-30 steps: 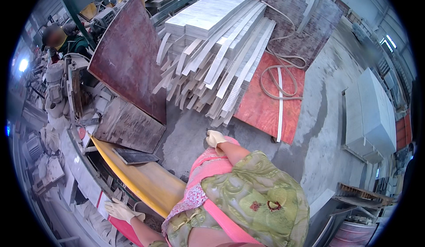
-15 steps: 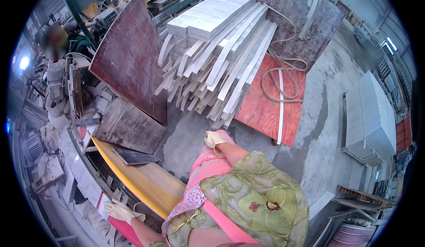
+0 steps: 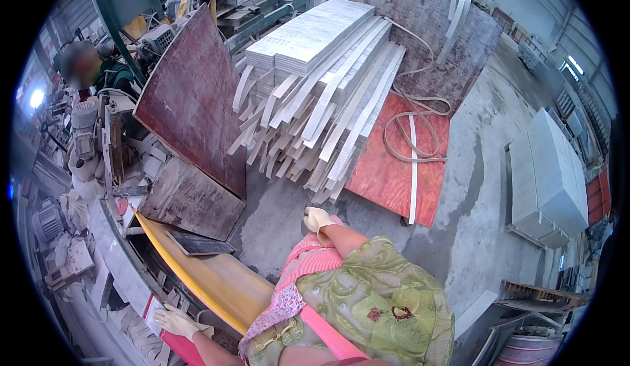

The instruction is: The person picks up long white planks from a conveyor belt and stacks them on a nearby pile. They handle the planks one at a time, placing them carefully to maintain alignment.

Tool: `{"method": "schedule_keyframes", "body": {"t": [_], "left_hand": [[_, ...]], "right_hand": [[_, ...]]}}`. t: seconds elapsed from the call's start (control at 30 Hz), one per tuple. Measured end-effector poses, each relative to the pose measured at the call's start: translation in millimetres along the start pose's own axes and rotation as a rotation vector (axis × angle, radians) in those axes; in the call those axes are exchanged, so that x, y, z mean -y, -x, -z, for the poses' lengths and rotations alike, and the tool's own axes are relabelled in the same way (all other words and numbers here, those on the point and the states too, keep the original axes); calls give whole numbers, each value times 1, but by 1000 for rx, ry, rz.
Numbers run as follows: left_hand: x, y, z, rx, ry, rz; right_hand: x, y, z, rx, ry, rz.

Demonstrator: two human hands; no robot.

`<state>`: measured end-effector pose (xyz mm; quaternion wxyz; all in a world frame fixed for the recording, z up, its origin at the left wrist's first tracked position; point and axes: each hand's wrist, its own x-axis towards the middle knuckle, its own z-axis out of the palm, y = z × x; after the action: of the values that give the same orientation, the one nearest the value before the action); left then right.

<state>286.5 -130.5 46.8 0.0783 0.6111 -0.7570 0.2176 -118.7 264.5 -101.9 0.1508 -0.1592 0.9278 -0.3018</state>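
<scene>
My left hand point(image 3: 182, 320), in a cream glove, lies with its fingers stretched out on the edge of a red and white surface point(image 3: 176, 344) at the lower left. My right hand point(image 3: 317, 221), gloved the same way, is curled into a fist in front of my pink apron point(image 3: 298, 254); nothing shows sticking out of it. Between the left hand and the apron runs a yellow curved panel point(image 3: 210, 281). Ahead of the right hand, and apart from it, is a tall stack of long pale strips point(image 3: 321, 84), their ends jutting toward me unevenly.
Dark reddish boards point(image 3: 197, 90) lean left of the stack. A red sheet point(image 3: 400, 162) with a loose strap point(image 3: 420, 136) lies to its right. A large pale block point(image 3: 545, 176) stands far right. At the left, a person point(image 3: 111, 71) is among machinery with a motor point(image 3: 84, 123).
The view has shifted slightly, so the stack sits lower in the picture. My right fist also appears a little lower. The left hand stays on the red and white edge.
</scene>
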Motion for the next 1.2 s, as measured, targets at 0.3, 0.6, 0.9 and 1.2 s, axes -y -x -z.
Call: {"method": "schedule_keyframes", "body": {"t": [0.3, 0.6, 0.9, 1.2], "left_hand": [[-3, 0, 4, 33, -7, 25], [-5, 0, 14, 82, 43, 31], [0, 1, -9, -114, -9, 0], [-2, 1, -2, -18, -18, 23]], "right_hand": [[-5, -2, -4, 19, 44, 31], [-6, -6, -13, 65, -16, -47], [-13, -11, -20, 5, 91, 89], [-50, -35, -76, -9, -436, -165]]}}
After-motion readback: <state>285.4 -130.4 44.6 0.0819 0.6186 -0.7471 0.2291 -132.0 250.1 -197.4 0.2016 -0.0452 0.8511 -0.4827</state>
